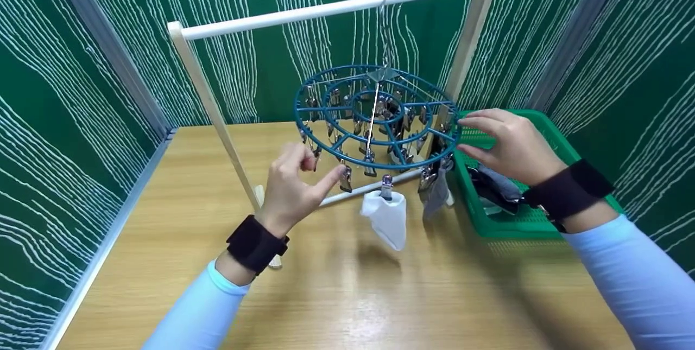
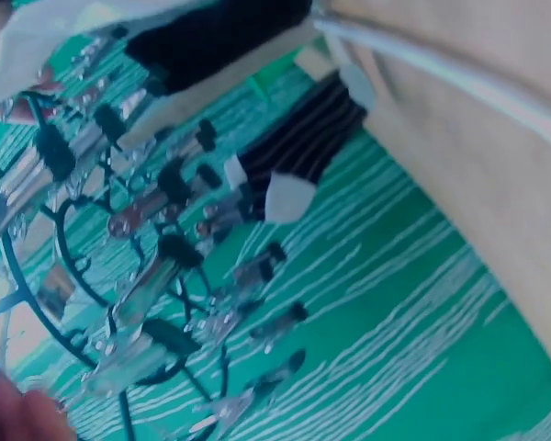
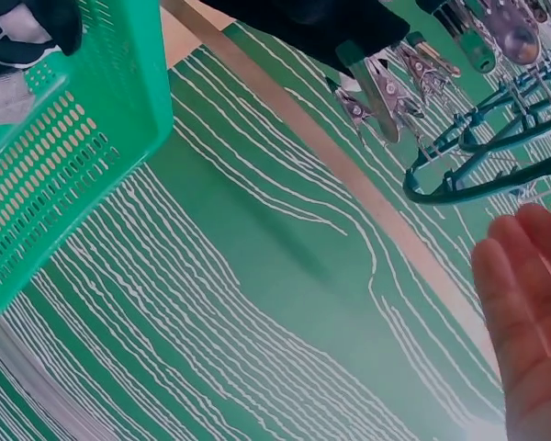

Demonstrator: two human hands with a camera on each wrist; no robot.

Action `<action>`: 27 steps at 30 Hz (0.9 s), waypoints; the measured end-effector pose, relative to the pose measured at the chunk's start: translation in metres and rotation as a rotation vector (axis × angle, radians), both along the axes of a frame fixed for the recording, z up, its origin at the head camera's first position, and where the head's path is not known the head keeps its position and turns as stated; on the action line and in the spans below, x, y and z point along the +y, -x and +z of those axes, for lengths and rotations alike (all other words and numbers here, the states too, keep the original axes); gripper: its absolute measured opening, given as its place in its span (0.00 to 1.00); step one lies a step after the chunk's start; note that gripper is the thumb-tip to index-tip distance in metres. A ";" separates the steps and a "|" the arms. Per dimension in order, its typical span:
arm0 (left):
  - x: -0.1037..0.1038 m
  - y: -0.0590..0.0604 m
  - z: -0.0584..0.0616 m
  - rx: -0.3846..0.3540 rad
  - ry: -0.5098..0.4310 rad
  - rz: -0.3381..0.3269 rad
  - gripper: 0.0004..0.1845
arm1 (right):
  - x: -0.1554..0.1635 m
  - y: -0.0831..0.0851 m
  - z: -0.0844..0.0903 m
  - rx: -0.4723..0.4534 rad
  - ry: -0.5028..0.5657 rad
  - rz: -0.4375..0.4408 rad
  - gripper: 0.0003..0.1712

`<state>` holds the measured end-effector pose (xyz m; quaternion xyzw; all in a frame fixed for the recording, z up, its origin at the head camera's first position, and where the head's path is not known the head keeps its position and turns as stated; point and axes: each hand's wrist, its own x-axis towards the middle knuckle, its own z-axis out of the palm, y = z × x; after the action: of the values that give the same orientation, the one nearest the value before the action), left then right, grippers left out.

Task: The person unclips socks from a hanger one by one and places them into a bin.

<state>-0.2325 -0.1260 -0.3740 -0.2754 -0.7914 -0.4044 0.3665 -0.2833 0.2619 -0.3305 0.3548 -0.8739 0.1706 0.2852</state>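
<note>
Head overview; wrists beneath clip hanger

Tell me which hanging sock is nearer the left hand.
The white sock, clipped at the hanger's front; the grey sock hangs farther right, beside the basket.

A round blue clip hanger hangs level from a white rail; a white sock and a grey sock dangle from its front clips.

1. Wearing light blue long sleeves on both arms, reaching to the wrists.
2. Wearing a wide black strap around each wrist.
3. Leaving left hand and right hand bare, gloveless.
</note>
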 end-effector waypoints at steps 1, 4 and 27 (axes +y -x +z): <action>0.000 0.000 0.002 0.050 0.010 0.017 0.22 | -0.001 0.000 -0.001 0.015 -0.006 0.010 0.23; -0.001 0.002 0.007 0.198 0.100 0.059 0.24 | -0.003 0.001 -0.002 0.040 -0.024 0.040 0.22; -0.009 0.013 0.017 0.436 0.322 0.028 0.13 | -0.019 -0.015 0.003 0.224 -0.052 0.169 0.24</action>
<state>-0.2460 -0.1350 -0.3568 -0.3997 -0.7517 -0.1995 0.4852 -0.2686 0.2431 -0.3278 0.4512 -0.8078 0.1304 0.3563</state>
